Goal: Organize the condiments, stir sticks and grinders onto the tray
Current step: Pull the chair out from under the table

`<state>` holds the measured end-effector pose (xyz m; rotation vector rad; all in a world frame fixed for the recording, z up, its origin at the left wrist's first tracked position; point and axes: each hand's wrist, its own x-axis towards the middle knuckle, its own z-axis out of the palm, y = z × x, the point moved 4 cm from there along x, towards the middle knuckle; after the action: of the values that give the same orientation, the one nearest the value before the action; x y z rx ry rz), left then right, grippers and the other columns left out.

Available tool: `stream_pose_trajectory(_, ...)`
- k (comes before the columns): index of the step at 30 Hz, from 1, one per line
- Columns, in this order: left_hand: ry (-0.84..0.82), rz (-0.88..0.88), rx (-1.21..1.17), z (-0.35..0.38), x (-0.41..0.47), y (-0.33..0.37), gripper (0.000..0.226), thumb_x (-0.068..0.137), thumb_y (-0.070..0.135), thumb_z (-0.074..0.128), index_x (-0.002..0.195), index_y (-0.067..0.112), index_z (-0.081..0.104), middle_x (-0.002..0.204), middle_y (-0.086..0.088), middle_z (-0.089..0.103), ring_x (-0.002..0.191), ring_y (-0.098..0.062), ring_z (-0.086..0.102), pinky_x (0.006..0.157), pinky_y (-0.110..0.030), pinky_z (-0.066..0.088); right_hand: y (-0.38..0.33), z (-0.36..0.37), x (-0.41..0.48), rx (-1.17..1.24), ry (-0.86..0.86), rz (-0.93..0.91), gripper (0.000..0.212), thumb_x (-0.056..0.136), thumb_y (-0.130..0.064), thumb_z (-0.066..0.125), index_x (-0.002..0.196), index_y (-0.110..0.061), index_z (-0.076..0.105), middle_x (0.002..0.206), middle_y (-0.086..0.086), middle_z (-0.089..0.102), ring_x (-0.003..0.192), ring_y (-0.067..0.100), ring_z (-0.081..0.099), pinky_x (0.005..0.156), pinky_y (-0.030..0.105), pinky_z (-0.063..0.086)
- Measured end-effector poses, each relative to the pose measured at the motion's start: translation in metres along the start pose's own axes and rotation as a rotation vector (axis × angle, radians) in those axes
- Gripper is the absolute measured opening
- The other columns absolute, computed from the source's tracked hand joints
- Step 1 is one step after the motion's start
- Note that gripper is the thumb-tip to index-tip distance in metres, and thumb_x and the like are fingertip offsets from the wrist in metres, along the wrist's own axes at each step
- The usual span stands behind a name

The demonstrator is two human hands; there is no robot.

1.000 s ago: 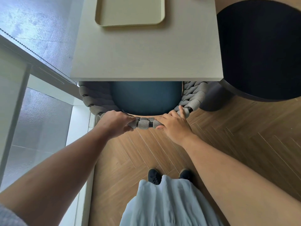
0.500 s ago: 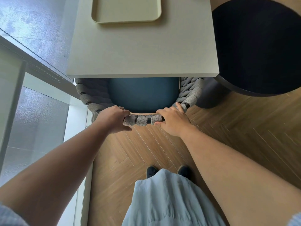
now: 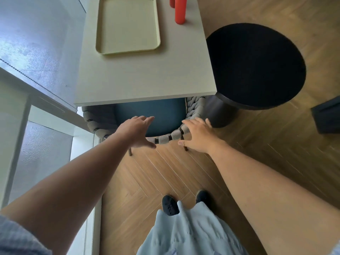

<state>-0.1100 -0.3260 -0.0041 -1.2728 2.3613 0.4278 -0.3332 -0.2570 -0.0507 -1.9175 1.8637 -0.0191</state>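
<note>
Herringbone wood floor [image 3: 147, 177] runs under a pale table [image 3: 147, 76]. On its top, well beyond both sets of fingertips, lies the cream tray [image 3: 128, 26]; a red grinder [image 3: 180, 11] stands upright just right of it, with a second red grinder [image 3: 172, 1] behind, cut off by the frame edge. Nearer, the left hand [image 3: 137, 131] and right hand [image 3: 197, 135] hold nothing, fingers straight and spread over the chair's woven back rail [image 3: 165, 139]; contact with it cannot be told. Its blue seat [image 3: 165, 115] lies ahead of the fingers, tucked under the table. A black round table [image 3: 255, 65] stands right of the right fingers.
</note>
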Motion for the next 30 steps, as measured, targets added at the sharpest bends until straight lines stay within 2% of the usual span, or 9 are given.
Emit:
stream_pose_trajectory(2, 0.027, 0.032, 0.019, -0.023, 0.004, 0.023, 0.125, 0.061, 0.080, 0.075, 0.161, 0.030, 0.018, 0.144, 0.002, 0.052, 0.132, -0.023, 0.048, 0.099, -0.041, 0.051, 0.014, -0.021, -0.012, 0.009, 0.047, 0.032, 0.092, 0.082, -0.067, 0.068, 0.155, -0.026, 0.030, 0.159, -0.001, 0.039, 0.150, 0.026, 0.026, 0.121, 0.060, 0.013)
stream_pose_trajectory(8, 0.083, 0.170, 0.097, -0.088, 0.031, 0.100, 0.130, 0.060, 0.081, 0.076, 0.162, 0.025, 0.018, 0.156, -0.001, 0.043, 0.140, -0.026, 0.042, 0.107, -0.043, 0.045, 0.073, -0.078, -0.045, 0.010, 0.103, 0.167, 0.102, 0.081, -0.069, 0.068, 0.159, -0.026, 0.020, 0.164, 0.000, 0.029, 0.153, 0.030, 0.018, 0.122, 0.061, 0.012)
stream_pose_trajectory(11, 0.119, 0.232, 0.134, -0.116, 0.049, 0.145, 0.130, 0.058, 0.083, 0.075, 0.161, 0.026, 0.020, 0.157, 0.001, 0.042, 0.140, -0.025, 0.042, 0.103, -0.042, 0.047, 0.114, -0.105, -0.060, 0.006, 0.131, 0.227, 0.104, 0.080, -0.072, 0.067, 0.160, -0.025, 0.018, 0.165, 0.001, 0.028, 0.153, 0.030, 0.017, 0.121, 0.062, 0.012)
stream_pose_trajectory(14, 0.147, 0.290, 0.168, -0.140, 0.073, 0.198, 0.130, 0.060, 0.082, 0.076, 0.162, 0.025, 0.019, 0.160, 0.000, 0.038, 0.143, -0.025, 0.040, 0.107, -0.042, 0.045, 0.163, -0.133, -0.076, 0.010, 0.164, 0.279, 0.104, 0.080, -0.072, 0.066, 0.159, -0.026, 0.019, 0.164, 0.000, 0.028, 0.153, 0.031, 0.017, 0.121, 0.063, 0.012)
stream_pose_trajectory(18, 0.173, 0.323, 0.177, -0.168, 0.114, 0.273, 0.128, 0.061, 0.077, 0.079, 0.162, 0.025, 0.019, 0.162, 0.001, 0.035, 0.146, -0.025, 0.036, 0.110, -0.043, 0.043, 0.241, -0.170, -0.093, 0.025, 0.209, 0.323, 0.102, 0.081, -0.069, 0.067, 0.159, -0.026, 0.018, 0.164, 0.000, 0.028, 0.153, 0.031, 0.016, 0.121, 0.064, 0.012)
stream_pose_trajectory(23, 0.170, 0.323, 0.153, -0.207, 0.180, 0.380, 0.130, 0.058, 0.083, 0.074, 0.161, 0.025, 0.020, 0.162, 0.001, 0.034, 0.147, -0.027, 0.035, 0.114, -0.047, 0.041, 0.359, -0.227, -0.106, 0.026, 0.244, 0.349, 0.104, 0.080, -0.069, 0.069, 0.159, -0.026, 0.017, 0.164, 0.000, 0.027, 0.154, 0.031, 0.015, 0.120, 0.064, 0.011)
stream_pose_trajectory(30, 0.171, 0.327, 0.094, -0.255, 0.262, 0.512, 0.132, 0.058, 0.083, 0.075, 0.162, 0.027, 0.015, 0.165, 0.003, 0.027, 0.150, -0.025, 0.030, 0.116, -0.046, 0.039, 0.498, -0.300, -0.119, -0.058, 0.199, 0.360, 0.106, 0.080, -0.073, 0.064, 0.159, -0.028, 0.011, 0.165, -0.001, 0.023, 0.154, 0.031, 0.014, 0.121, 0.061, 0.013)
